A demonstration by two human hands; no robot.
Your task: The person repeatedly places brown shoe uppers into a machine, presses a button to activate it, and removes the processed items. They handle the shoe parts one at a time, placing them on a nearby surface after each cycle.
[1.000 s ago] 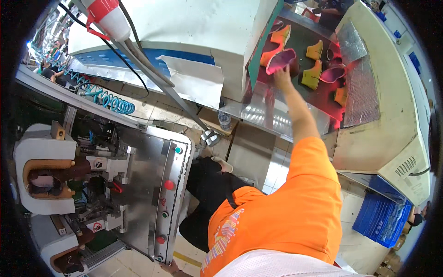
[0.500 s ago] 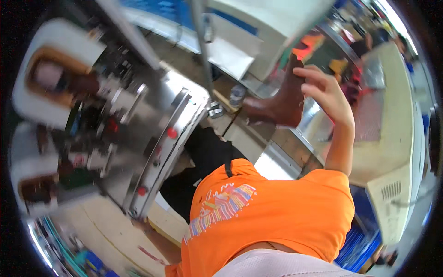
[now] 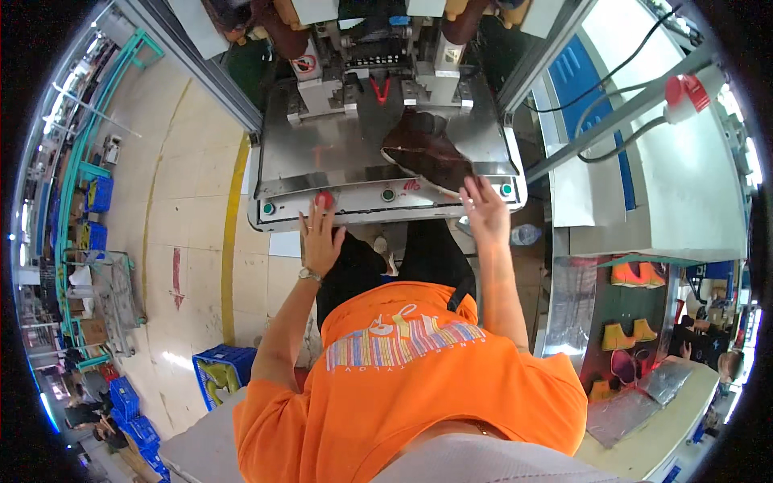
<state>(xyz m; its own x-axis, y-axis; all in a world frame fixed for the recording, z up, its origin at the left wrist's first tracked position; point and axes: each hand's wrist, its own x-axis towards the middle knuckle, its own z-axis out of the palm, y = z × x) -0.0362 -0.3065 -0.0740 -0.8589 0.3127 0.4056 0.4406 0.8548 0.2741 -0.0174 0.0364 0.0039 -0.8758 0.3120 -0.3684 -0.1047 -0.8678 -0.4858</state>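
Observation:
My left hand [image 3: 322,240] is open over the front panel of a metal machine, its fingertips at a red push button [image 3: 324,199]. A dark brown boot [image 3: 427,151] lies on its side on the machine's steel top [image 3: 322,153], its toe reaching over the front panel. My right hand [image 3: 486,211] is at that toe, fingers apart and fingertips against or just beside it; a firm grip does not show. Two more brown boots, a left one [image 3: 287,39] and a right one [image 3: 461,22], sit on the machine's upright holders.
Red-handled pliers [image 3: 381,88] lie between the holders. Green buttons [image 3: 506,190] line the panel. To the right, a red plug [image 3: 686,95] sits on a grey post, above a rack of coloured boots [image 3: 632,274]. A blue crate [image 3: 221,372] stands behind on the left.
The view has swung round to face the machine. The boot has gone from my raised right hand onto the steel top. My left hand has come to the red button.

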